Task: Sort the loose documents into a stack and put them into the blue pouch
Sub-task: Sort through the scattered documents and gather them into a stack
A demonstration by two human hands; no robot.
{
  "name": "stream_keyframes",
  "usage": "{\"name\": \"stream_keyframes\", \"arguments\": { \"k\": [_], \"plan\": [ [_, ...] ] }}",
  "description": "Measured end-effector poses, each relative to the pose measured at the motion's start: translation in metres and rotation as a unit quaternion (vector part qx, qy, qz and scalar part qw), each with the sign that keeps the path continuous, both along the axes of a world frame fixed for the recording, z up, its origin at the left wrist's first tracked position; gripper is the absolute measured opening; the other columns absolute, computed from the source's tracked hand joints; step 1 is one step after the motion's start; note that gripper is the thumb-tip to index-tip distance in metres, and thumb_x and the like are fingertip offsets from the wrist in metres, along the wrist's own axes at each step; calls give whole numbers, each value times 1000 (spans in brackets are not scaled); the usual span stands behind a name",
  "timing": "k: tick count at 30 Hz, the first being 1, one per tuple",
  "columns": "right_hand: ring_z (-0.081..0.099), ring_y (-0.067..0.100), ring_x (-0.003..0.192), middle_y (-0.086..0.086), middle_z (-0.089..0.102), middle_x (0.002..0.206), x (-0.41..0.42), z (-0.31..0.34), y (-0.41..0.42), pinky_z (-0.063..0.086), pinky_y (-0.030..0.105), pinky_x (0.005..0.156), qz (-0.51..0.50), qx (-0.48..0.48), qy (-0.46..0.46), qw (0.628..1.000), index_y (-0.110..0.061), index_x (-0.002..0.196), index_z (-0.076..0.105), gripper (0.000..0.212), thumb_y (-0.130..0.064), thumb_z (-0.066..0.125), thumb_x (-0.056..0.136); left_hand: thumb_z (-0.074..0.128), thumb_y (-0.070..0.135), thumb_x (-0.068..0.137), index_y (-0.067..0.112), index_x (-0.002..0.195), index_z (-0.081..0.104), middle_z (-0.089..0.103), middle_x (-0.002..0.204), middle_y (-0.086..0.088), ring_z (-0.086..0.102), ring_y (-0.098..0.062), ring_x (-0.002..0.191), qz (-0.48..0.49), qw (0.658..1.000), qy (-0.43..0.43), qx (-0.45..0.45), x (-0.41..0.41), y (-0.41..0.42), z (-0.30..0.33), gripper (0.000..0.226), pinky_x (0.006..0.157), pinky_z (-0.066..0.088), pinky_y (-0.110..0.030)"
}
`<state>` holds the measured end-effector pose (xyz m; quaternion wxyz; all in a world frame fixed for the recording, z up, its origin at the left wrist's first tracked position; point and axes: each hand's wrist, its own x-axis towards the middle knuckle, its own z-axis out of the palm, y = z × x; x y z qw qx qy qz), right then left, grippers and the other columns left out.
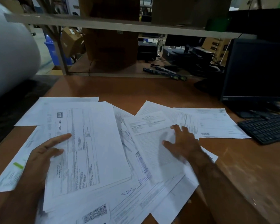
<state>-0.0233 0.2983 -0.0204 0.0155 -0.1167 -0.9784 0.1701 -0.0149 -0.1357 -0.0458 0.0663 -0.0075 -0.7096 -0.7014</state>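
Several loose printed documents lie spread over the brown desk (152, 89). A thick stack of sheets (94, 143), topped by a tax invoice, sits in front of me on the left. My left hand (44, 152) holds that stack at its left edge, thumb on top. My right hand (183, 143) lies with spread fingers on a densely printed sheet (153, 152) in the middle. More sheets fan out to the right (215, 122) and to the far left (10, 173). No blue pouch is in view.
A black keyboard (267, 128) and a dark monitor (257, 70) stand at the right. A wooden shelf (120, 26) with cardboard boxes spans the back. A large white roll (8, 54) bulges in at the left.
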Motion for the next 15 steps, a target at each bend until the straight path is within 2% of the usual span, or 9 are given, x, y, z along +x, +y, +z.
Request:
{"name": "stream_keyframes", "arguments": {
  "k": [2, 4, 6, 8, 9, 11, 13, 14, 15],
  "plan": [
    [45, 37, 133, 10, 43, 147, -8, 4, 7, 44, 51, 106, -31, 26, -80, 996, -36, 149, 29, 92, -77, 67, 75, 45, -14, 92, 6, 126, 69, 64, 139, 0, 57, -17, 131, 5, 1000, 3, -5, 1, 4, 4, 46, 99, 49, -30],
    [50, 35, 127, 12, 48, 143, -18, 7, 16, 47, 45, 100, -39, -15, -74, 996, -38, 147, 33, 96, -73, 76, 70, 44, -14, 92, 5, 126, 69, 65, 139, 3, 59, -14, 129, 7, 1000, -3, 23, 4, 9, 9, 47, 95, 53, -28],
    [57, 24, 111, 7, 58, 133, -25, 10, 24, 49, 34, 87, -15, -77, -35, 996, -38, 134, 50, 70, -49, 85, 74, 43, -13, 91, 6, 126, 70, 65, 139, 3, 58, -15, 130, 5, 999, -8, 43, 4, 7, 7, 48, 100, 49, -33],
    [61, 14, 108, -6, 66, 124, -30, 17, 31, 48, 24, 83, 38, -134, 14, 990, -39, 113, 67, 37, -24, 82, 83, 43, -13, 90, 7, 126, 70, 65, 140, 0, 57, -21, 131, 3, 998, -21, 51, 2, 4, 5, 49, 109, 45, -45],
    [62, 5, 109, -12, 67, 122, -30, 23, 31, 47, 17, 82, 67, -181, 47, 980, -38, 109, 72, 30, -17, 77, 89, 43, -13, 90, 7, 126, 70, 65, 139, 0, 58, -21, 131, 3, 998, -21, 52, 0, 3, 4, 49, 110, 46, -46],
    [60, -9, 109, -22, 66, 120, -26, 38, 29, 46, 4, 81, 96, -281, 119, 947, -33, 113, 75, 28, -11, 66, 98, 42, -14, 92, 7, 124, 71, 66, 138, 1, 59, -20, 130, 7, 999, -23, 38, 3, 4, 10, 47, 107, 52, -38],
    [62, -6, 110, -28, 66, 121, -22, 51, 21, 53, 11, 87, 105, -384, 165, 902, -32, 121, 73, 31, -12, 59, 102, 44, -5, 98, 12, 120, 73, 68, 134, 4, 60, -23, 129, 7, 999, -35, 33, 3, 5, 10, 40, 108, 50, -46],
    [64, -2, 111, -27, 66, 122, -20, 52, 13, 55, 16, 90, 111, -447, 161, 873, -30, 125, 72, 33, -11, 58, 102, 49, 9, 101, 16, 117, 75, 70, 131, 6, 61, -22, 128, 17, 999, -28, 19, 7, 7, 13, 32, 110, 47, -50],
    [65, 0, 113, -24, 67, 125, -20, 50, 2, 56, 19, 92, 123, -500, 147, 845, -27, 129, 69, 34, -10, 57, 102, 57, 32, 100, 23, 115, 77, 71, 127, 9, 62, -19, 125, 27, 999, -27, 13, 9, 9, 16, 26, 109, 45, -51]
  ]
}}
